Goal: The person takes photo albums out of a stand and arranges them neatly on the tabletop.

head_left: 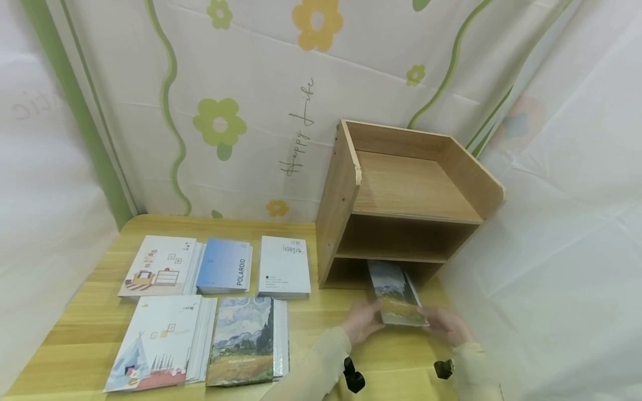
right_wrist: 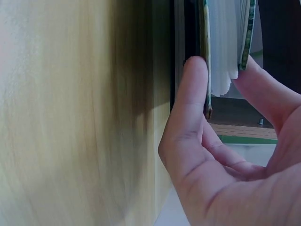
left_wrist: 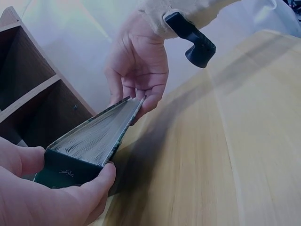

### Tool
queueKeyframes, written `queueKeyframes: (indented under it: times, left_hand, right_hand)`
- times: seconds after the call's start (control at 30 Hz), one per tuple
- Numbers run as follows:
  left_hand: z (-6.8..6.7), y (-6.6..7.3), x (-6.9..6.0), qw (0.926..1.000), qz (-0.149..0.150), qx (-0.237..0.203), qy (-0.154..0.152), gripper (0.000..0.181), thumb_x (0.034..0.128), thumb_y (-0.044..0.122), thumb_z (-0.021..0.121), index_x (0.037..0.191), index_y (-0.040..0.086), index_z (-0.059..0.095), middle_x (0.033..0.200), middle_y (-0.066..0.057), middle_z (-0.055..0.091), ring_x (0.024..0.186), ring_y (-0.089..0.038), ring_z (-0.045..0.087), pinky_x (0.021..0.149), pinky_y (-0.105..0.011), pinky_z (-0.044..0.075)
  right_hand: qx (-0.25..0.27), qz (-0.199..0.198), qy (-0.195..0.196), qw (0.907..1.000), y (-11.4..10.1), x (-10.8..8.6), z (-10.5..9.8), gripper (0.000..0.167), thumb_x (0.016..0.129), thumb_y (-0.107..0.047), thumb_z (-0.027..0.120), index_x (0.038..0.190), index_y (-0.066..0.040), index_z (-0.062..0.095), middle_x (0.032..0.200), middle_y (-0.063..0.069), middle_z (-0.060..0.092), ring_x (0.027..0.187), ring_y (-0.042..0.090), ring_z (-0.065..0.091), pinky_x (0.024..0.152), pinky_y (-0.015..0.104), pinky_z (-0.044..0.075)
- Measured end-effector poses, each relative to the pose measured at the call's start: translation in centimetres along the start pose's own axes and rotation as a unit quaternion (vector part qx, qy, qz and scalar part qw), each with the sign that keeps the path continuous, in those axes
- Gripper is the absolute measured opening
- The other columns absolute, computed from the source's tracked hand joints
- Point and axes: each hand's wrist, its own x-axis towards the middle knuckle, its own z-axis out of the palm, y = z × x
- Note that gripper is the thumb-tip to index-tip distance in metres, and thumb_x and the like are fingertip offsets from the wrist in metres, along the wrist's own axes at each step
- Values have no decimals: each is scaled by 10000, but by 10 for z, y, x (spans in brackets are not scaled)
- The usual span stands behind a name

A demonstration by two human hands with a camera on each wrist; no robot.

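Both hands grip a photo album (head_left: 398, 298) with a painted landscape cover. Its far end is inside the lowest compartment of a wooden shelf unit (head_left: 337, 206), while the near end sticks out over the table. My left hand (head_left: 362, 322) pinches the album's left side at the dark green spine, as the left wrist view shows. On the opposite side, my right hand (head_left: 448, 324) pinches the covers near the corner, thumb and fingers on either face. In the right wrist view, white page edges of the album (right_wrist: 225, 42) show between the covers.
Left on the wooden table (head_left: 306, 328) lie several albums: a blue Polaroid album (head_left: 224, 264), a white album (head_left: 284, 265), two illustrated albums (head_left: 159, 264) and a landscape-cover album (head_left: 243, 340). A flowered curtain (head_left: 251, 184) hangs behind; white fabric (head_left: 562, 267) borders the right.
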Motion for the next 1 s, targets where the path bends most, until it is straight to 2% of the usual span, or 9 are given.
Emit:
queueKeyframes:
  times: [0.27,0.4,0.5,0.7,0.9,1.0]
  left_hand:
    - [0,-1,-2,10000,-6,15,-31,914,977,117,621,1459,-162,-104,1483,-441,-22,1348,-577,167,969,-535,470]
    - [-1,0,-4,9999,28,63,-86,903,986,132,611,1461,-161,-99,1481,-443,-8,1349,-574,169,975,-542,461]
    - [-2,-1,-3,9999,54,80,-101,891,991,134,603,1462,-163,-93,1481,-441,7,1349,-573,172,981,-552,452]
    - [-2,-2,-4,9998,101,143,-124,870,993,131,599,1456,-180,-69,1473,-448,50,1342,-577,190,982,-558,448]
    - [-2,0,-6,9996,81,201,-167,840,1000,126,583,1447,-198,-50,1465,-450,88,1343,-569,204,988,-551,446]
    - [-3,0,-6,9989,128,409,-185,782,1007,135,573,1436,-226,28,1460,-446,142,1338,-563,231,986,-546,448]
  right_hand:
    - [51,-69,-134,9999,3,4,-3,436,936,-185,678,1232,120,579,1420,379,365,1274,485,420,966,466,489]
    - [164,-106,-85,9998,3,3,-3,364,917,-149,700,1164,108,627,1296,318,527,1106,350,586,916,429,528]
    - [184,-86,-36,9998,3,3,-3,356,906,-155,714,1145,99,641,1230,256,584,1006,265,620,891,409,543]
    - [163,-118,-135,9997,3,1,-1,417,924,-165,690,1203,129,591,1353,353,463,1182,400,533,939,455,510]
    - [402,-12,-270,9988,3,2,-1,347,924,-115,683,1161,128,612,1247,283,553,1067,298,597,937,440,515]
    - [386,-31,-321,9987,4,2,-1,396,921,-124,691,1193,145,588,1333,368,463,1189,424,524,957,464,497]
